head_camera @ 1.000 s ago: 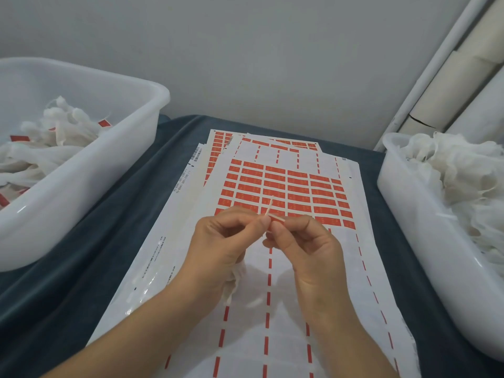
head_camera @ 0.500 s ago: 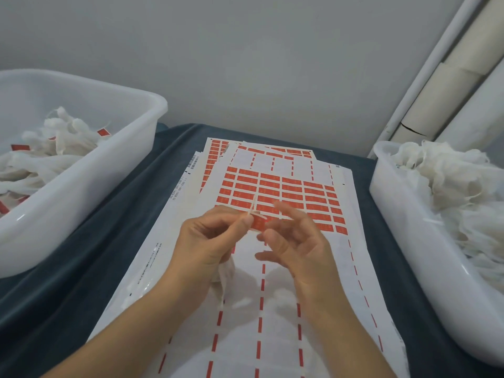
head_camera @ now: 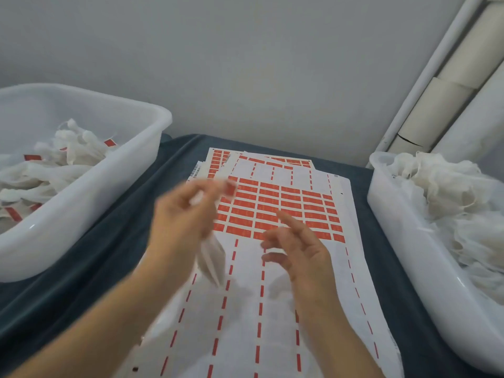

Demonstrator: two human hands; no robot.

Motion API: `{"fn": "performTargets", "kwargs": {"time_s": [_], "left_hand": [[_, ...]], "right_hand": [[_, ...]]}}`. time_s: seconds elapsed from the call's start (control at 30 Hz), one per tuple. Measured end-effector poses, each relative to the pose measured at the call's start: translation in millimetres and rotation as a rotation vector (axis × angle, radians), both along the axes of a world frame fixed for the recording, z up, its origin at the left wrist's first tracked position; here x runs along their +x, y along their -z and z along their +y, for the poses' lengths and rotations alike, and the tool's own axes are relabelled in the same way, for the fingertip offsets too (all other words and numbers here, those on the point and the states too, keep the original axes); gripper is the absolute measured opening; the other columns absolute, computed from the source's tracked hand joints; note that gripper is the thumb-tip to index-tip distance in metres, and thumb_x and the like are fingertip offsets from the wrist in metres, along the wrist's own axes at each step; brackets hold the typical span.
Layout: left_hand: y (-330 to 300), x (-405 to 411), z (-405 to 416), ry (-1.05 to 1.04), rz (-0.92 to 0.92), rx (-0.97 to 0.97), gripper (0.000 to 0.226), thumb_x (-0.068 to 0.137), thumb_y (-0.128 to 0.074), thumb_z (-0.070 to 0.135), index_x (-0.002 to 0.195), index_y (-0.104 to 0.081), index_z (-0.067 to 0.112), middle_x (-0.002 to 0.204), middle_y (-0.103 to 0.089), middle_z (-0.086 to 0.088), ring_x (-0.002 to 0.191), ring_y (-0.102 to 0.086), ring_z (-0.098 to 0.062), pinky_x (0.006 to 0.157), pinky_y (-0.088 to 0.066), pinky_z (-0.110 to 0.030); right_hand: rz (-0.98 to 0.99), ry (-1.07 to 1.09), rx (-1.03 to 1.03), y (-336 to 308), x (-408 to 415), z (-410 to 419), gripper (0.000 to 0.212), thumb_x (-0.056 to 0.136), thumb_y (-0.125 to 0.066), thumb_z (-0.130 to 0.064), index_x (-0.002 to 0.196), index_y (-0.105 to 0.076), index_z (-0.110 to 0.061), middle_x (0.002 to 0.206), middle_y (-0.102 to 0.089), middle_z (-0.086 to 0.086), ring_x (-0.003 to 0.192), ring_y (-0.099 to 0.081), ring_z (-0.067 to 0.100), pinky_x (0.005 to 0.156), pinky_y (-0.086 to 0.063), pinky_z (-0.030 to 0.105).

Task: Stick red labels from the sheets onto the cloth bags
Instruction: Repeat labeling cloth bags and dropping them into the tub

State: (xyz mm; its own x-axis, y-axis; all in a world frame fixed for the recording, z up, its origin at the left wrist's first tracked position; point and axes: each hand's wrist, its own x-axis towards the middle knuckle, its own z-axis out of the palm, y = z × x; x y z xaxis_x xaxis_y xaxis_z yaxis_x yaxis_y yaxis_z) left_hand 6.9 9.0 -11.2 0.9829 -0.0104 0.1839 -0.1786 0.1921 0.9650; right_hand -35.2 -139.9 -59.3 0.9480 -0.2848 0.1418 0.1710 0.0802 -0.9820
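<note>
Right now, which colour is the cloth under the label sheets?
Dark blue-grey cloth, seen in the head view.

Print on red labels [head_camera: 283, 211] & sheets too small, unreadable.

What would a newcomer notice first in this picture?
First, the label sheet at the table's centre, with its block of red labels. Above its left part the blurred left hand holds a white cloth bag, while the right hand hovers open beside it. White tubs of bags stand at left and right.
</note>
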Motion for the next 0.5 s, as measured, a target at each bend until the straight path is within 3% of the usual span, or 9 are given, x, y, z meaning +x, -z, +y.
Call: {"fn": "performTargets", "kwargs": {"time_s": [0.1,0.23,0.33,0.43,0.5], "left_hand": [[-45.1,46.2,35.1,-0.074,-0.126,-0.163,0.020,0.093,-0.051,0.016,0.075,-0.058,0.021,0.064,-0.057,0.014,0.042,-0.034,-0.001,0.038,-0.025,-0.011],[-98.5,105.2,74.3,-0.089,-0.155,-0.205,0.023,0.098,-0.039,0.012,0.078,-0.046,0.020,0.075,-0.052,0.007,0.045,-0.039,-0.004,0.043,-0.028,-0.014],[-105.3,133.1,105.0,-0.118,-0.123,-0.228,0.027,0.100,-0.030,0.011,0.077,-0.043,0.017,0.064,-0.056,0.004,0.045,-0.042,-0.006,0.044,-0.032,-0.015],[-73.1,143.6,139.0,-0.221,-0.008,-0.103,0.031,0.101,-0.028,0.013,0.073,-0.042,0.017,0.049,-0.058,0.010,0.039,-0.043,-0.003,0.040,-0.034,-0.014],[-40.5,144.0,164.2,-0.257,0.146,0.105,0.031,0.100,-0.033,0.012,0.071,-0.045,0.013,0.043,-0.058,0.011,0.031,-0.043,-0.002,0.033,-0.031,-0.015]], "right_hand": [[0.021,0.033,0.068,0.9,2.5,-8.1,0.040,0.075,-0.054,-0.039,0.111,-0.060,-0.024,0.089,-0.073,-0.007,0.083,-0.069,0.013,0.061,-0.052,0.014],[0.012,0.035,-0.068,6.6,3.1,-4.1,0.035,0.077,-0.053,-0.039,0.108,-0.059,-0.025,0.083,-0.071,-0.008,0.076,-0.069,0.013,0.061,-0.053,0.015],[-0.007,0.041,-0.125,12.5,4.8,-2.7,0.031,0.077,-0.054,-0.037,0.106,-0.058,-0.026,0.080,-0.071,-0.009,0.072,-0.068,0.013,0.060,-0.053,0.016],[-0.036,0.098,-0.140,11.2,3.2,-5.3,0.031,0.078,-0.053,-0.039,0.106,-0.059,-0.027,0.083,-0.071,-0.010,0.074,-0.068,0.012,0.060,-0.052,0.014],[-0.075,0.161,-0.124,5.7,1.1,-9.4,0.029,0.080,-0.053,-0.039,0.107,-0.059,-0.028,0.085,-0.071,-0.012,0.076,-0.069,0.011,0.061,-0.052,0.014]]}}
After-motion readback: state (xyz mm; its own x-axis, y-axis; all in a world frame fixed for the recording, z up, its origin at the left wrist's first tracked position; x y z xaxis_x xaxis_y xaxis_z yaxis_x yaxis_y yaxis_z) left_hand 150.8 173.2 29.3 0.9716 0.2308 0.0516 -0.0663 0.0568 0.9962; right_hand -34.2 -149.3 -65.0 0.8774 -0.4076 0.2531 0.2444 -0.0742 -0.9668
